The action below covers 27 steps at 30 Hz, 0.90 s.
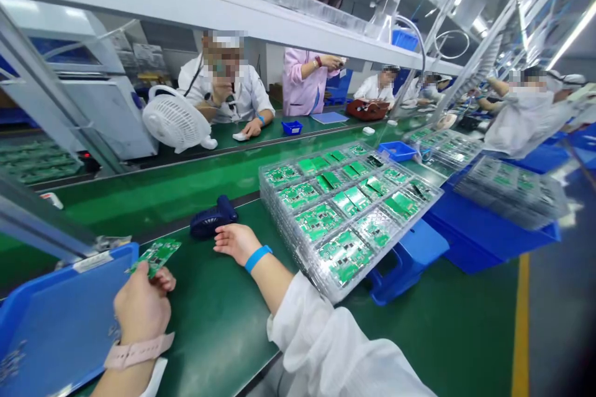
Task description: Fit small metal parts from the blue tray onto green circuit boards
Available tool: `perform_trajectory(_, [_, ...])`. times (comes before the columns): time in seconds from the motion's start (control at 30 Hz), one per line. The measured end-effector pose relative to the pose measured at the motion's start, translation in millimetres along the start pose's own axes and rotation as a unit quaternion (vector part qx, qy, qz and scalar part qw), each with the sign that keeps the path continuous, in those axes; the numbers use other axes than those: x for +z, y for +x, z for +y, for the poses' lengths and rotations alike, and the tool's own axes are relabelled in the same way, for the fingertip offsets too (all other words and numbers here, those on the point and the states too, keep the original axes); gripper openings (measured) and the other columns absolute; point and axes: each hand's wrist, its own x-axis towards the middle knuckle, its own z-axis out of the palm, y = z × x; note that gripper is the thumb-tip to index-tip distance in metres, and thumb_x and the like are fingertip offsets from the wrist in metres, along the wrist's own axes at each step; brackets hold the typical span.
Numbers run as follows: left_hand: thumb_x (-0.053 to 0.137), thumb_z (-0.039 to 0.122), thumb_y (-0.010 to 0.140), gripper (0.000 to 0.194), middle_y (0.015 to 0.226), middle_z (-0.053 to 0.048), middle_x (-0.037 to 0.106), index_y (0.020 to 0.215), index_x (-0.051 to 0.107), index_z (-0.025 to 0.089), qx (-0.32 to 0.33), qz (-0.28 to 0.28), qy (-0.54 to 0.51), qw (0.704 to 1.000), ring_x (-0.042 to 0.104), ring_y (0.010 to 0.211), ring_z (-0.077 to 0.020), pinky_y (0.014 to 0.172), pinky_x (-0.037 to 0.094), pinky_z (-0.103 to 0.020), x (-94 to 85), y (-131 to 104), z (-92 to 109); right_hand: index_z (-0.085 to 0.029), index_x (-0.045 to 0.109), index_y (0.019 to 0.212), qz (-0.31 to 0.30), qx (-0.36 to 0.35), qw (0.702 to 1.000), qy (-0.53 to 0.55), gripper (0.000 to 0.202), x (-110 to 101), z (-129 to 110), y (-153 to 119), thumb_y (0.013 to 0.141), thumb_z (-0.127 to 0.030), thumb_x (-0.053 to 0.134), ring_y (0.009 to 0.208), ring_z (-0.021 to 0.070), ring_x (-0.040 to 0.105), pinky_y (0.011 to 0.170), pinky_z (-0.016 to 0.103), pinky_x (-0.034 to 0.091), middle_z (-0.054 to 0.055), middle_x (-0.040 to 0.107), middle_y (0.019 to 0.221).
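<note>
A green circuit board (159, 254) is pinched in my left hand (144, 298), beside the right rim of a blue tray (60, 316). My right hand (238, 243) has its fingers apart and holds nothing; it is just below a dark blue handheld fan (214, 218) over the green table. To its right a stack of clear compartment trays (302, 254) holds many green boards in its top layer. Small loose bits lie in the blue tray, too small to make out.
A green conveyor strip (139, 198) runs behind the table. Beyond it are a white fan (176, 119), a small blue bin (292, 128) and seated people. A blue stool (410, 260) stands right of the tray stack. A metal shelf beam (186, 3) crosses overhead.
</note>
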Motion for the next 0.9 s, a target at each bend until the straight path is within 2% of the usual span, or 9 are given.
perform_trajectory(0.07, [0.074, 0.043, 0.058, 0.051, 0.041, 0.008, 0.038, 0.060, 0.030, 0.017, -0.080, 0.036, -0.072, 0.993, 0.038, 0.047, -0.0082, 0.042, 0.030, -0.022, 0.3, -0.7, 1.1, -0.012, 0.064, 0.074, 0.001, -0.008, 1.000, -0.003, 0.022, 0.5, -0.5, -2.2, 0.087, -0.009, 0.047, 0.050, 0.0107, 0.056, 0.059, 0.025, 0.053, 0.002, 0.059, 0.059])
perform_trajectory(0.13, [0.075, 0.038, 0.056, 0.048, 0.043, 0.008, 0.039, 0.060, 0.032, 0.017, -0.112, 0.051, -0.100, 0.987, 0.038, 0.048, -0.0081, 0.043, 0.029, -0.022, 0.5, -0.4, 1.1, -0.012, 0.064, 0.075, -0.002, -0.014, 1.000, -0.004, 0.022, 0.8, -0.5, -2.7, 0.086, -0.007, 0.046, 0.050, 0.0106, 0.057, 0.059, 0.024, 0.053, 0.002, 0.059, 0.059])
perform_trajectory(0.6, [0.059, 0.019, 0.071, 0.023, 0.049, 0.006, 0.040, 0.069, 0.037, 0.019, -0.108, 0.056, -0.133, 0.984, 0.037, 0.048, -0.0088, 0.042, 0.028, -0.021, -0.5, -0.5, -2.6, -0.012, 0.064, 0.077, 0.001, -0.027, 1.000, -0.011, 0.016, -0.9, 3.8, 3.6, 0.084, -0.008, 0.051, 0.047, 0.0093, 0.056, 0.055, 0.024, 0.054, 0.000, 0.059, 0.057])
perform_trajectory(0.9, [0.059, 0.019, 0.074, 0.022, 0.052, 0.004, 0.039, 0.069, 0.038, 0.019, -0.110, 0.061, -0.133, 0.983, 0.038, 0.048, -0.0101, 0.042, 0.028, -0.022, 0.2, 0.0, -4.9, -0.012, 0.065, 0.080, -0.006, -0.032, 0.999, -0.017, 0.014, -2.9, 6.3, 6.5, 0.084, -0.009, 0.053, 0.048, 0.0093, 0.057, 0.056, 0.024, 0.054, 0.000, 0.060, 0.059])
